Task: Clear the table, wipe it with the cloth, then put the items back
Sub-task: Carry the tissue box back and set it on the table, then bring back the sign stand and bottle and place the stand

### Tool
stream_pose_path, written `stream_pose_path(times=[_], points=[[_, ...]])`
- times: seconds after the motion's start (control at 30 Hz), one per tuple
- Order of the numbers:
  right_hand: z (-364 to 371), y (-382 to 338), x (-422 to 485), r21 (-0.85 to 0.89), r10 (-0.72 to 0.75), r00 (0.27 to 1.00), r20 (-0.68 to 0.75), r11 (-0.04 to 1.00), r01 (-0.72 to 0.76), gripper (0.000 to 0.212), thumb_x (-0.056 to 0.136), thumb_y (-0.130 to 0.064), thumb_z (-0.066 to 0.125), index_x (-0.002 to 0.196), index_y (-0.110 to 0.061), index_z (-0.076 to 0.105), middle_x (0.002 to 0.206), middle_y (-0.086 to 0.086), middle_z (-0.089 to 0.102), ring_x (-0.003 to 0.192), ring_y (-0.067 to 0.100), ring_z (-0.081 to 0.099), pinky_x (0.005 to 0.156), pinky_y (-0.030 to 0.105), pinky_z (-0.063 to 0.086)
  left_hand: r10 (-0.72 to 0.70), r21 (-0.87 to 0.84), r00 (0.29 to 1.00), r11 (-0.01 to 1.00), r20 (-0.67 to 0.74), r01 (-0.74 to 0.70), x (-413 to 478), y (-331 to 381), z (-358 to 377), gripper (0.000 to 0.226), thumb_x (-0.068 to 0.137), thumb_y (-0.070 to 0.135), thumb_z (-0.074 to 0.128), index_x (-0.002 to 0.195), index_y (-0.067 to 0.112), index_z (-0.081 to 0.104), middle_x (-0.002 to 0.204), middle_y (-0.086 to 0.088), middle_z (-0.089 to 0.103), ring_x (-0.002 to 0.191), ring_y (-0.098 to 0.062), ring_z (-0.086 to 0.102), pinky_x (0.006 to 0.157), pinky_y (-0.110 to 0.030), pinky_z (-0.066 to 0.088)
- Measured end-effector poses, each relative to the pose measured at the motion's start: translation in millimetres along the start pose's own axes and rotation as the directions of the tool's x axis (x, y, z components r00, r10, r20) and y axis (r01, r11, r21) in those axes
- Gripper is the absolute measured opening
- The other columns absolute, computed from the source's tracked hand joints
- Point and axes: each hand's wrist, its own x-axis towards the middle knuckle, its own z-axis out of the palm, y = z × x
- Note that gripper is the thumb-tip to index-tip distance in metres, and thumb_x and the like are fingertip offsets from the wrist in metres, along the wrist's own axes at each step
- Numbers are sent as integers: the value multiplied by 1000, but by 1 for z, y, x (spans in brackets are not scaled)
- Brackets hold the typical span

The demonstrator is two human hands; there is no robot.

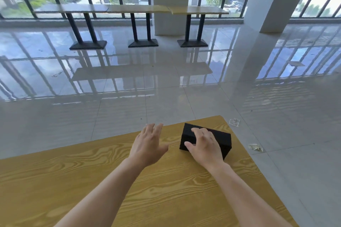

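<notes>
left hand (147, 146): fingers apart, holding nothing, above yellow wooden table (88, 180) | black rectangular box (222, 139): just right of those fingers, long side running left to right | right hand (204, 146): nearer, fingers curled over box top, gripping it

The worktop (110, 180) is a yellow board with a bold wood grain, its far corner pointing away across the room. A black box (225, 142) sits flat on it near that corner, close to the right edge.
</notes>
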Motion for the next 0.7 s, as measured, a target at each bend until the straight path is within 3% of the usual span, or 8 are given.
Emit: stream_pose_path(times=[0.13, 0.5, 0.7], points=[[14, -54, -18, -36, -126, 990, 56, 991, 128, 57, 94, -43, 61, 142, -16, 46, 133, 6, 55, 123, 24, 50, 102, 34, 43, -38, 79, 998, 996, -43, 41, -42, -42, -24, 80, 89, 50, 56, 154, 23, 17, 160, -7, 23, 148, -25, 22, 117, -44, 29], [57, -221, -96, -47, -277, 950, 143, 957, 287, 59, 95, -42, 59, 146, -16, 43, 142, 6, 53, 133, 23, 45, 106, 33, 39, -110, 151, 984, 980, -137, 130, -179, -170, -99, 81, 89, 51, 56, 154, 23, 18, 159, -4, 24, 148, -24, 18, 118, -46, 26], [87, -312, -142, -43, -352, 923, 156, 931, 363, 60, 94, -43, 61, 145, -16, 45, 141, 6, 54, 132, 24, 47, 105, 35, 40, -195, 154, 971, 964, -138, 216, -256, -242, -135, 84, 90, 53, 56, 156, 24, 13, 163, -8, 15, 152, -27, 7, 121, -48, 19]])
